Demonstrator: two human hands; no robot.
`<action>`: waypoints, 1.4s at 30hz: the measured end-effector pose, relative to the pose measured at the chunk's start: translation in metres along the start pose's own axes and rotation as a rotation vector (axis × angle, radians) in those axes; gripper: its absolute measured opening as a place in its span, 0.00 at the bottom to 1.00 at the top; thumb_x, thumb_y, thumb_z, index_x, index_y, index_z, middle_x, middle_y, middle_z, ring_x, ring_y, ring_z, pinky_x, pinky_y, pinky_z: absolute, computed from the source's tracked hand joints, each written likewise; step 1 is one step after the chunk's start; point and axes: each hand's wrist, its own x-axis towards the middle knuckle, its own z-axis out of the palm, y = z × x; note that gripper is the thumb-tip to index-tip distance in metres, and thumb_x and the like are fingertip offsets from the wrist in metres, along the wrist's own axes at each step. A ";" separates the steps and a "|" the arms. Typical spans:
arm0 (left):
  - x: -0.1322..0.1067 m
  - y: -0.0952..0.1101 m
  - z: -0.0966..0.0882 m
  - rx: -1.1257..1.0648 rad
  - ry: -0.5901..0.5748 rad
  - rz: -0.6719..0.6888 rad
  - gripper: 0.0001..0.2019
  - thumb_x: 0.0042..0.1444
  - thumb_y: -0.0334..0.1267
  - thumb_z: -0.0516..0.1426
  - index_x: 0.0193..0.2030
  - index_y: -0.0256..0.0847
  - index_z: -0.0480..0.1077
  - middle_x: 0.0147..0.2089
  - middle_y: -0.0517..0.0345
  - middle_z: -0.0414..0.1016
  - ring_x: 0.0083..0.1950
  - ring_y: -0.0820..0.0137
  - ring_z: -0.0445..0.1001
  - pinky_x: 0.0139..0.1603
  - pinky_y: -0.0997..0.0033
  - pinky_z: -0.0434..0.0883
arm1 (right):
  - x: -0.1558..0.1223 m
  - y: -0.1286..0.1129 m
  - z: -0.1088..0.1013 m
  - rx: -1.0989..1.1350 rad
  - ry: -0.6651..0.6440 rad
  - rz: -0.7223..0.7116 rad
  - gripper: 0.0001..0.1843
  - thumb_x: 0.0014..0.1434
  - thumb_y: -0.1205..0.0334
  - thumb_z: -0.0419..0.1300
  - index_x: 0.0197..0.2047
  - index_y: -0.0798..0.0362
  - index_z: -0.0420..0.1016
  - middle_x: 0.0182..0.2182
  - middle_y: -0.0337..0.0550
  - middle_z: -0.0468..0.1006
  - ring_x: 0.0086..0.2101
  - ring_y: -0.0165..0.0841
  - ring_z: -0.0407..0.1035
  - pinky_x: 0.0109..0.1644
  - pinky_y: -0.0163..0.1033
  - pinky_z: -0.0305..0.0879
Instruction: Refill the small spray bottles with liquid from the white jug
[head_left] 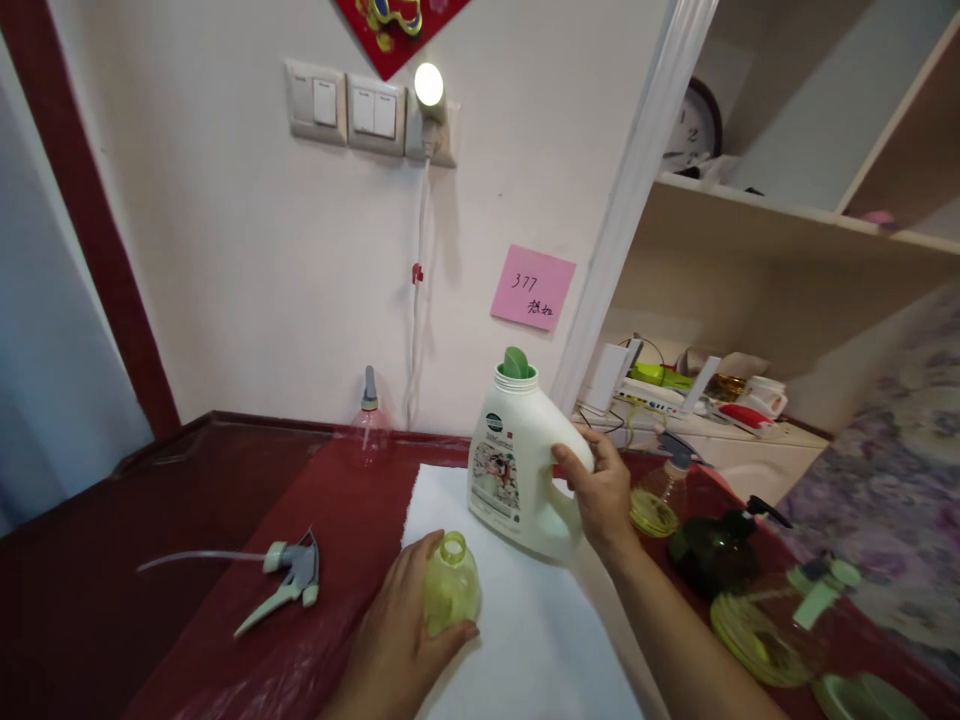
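Observation:
My left hand (412,625) is closed around a small yellow-green bottle (453,585), whose mouth is uncapped. By its handle, my right hand (600,485) grips a white detergent jug (517,460). The jug stands upright or nearly so, a little behind and to the right of the bottle. Its cap is off and a green pour spout shows in the neck. Whether the jug's base touches the white sheet (525,620) beneath, I cannot tell. On the left lies a trigger sprayer head (296,575) with its tube stretched out to the left.
A clear pinkish bottle (370,430) with a grey nozzle stands against the wall. At the right are a clear spray bottle (658,495), a dark pump bottle (716,550) and a larger sprayer bottle (776,625) with yellow liquid. A shelf edge (772,425) holds a router and clutter.

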 end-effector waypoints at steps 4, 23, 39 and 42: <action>0.001 -0.004 0.001 0.000 0.035 0.023 0.37 0.49 0.40 0.63 0.67 0.39 0.60 0.68 0.41 0.66 0.70 0.50 0.64 0.71 0.49 0.60 | 0.000 0.027 0.009 0.036 0.025 0.031 0.34 0.49 0.39 0.69 0.51 0.55 0.73 0.40 0.46 0.80 0.31 0.34 0.72 0.28 0.37 0.68; 0.009 -0.015 -0.009 0.133 -0.023 0.081 0.43 0.53 0.49 0.63 0.71 0.34 0.52 0.73 0.35 0.60 0.74 0.48 0.59 0.73 0.46 0.58 | -0.087 -0.025 0.003 -0.088 -0.276 -0.080 0.17 0.60 0.53 0.62 0.50 0.48 0.77 0.45 0.45 0.81 0.46 0.38 0.74 0.54 0.44 0.70; 0.013 -0.001 -0.124 0.420 -0.045 0.079 0.25 0.55 0.50 0.60 0.58 0.43 0.73 0.61 0.46 0.76 0.63 0.51 0.71 0.66 0.52 0.65 | -0.148 -0.004 0.044 -0.105 -0.629 0.137 0.39 0.52 0.60 0.66 0.67 0.46 0.64 0.62 0.48 0.72 0.61 0.47 0.66 0.67 0.53 0.58; 0.007 -0.004 -0.155 0.736 -0.055 0.013 0.11 0.57 0.45 0.57 0.40 0.43 0.78 0.44 0.49 0.80 0.49 0.54 0.76 0.53 0.56 0.70 | -0.149 0.000 0.045 -0.109 -0.628 0.131 0.40 0.52 0.58 0.66 0.68 0.45 0.63 0.62 0.48 0.72 0.60 0.48 0.66 0.67 0.54 0.59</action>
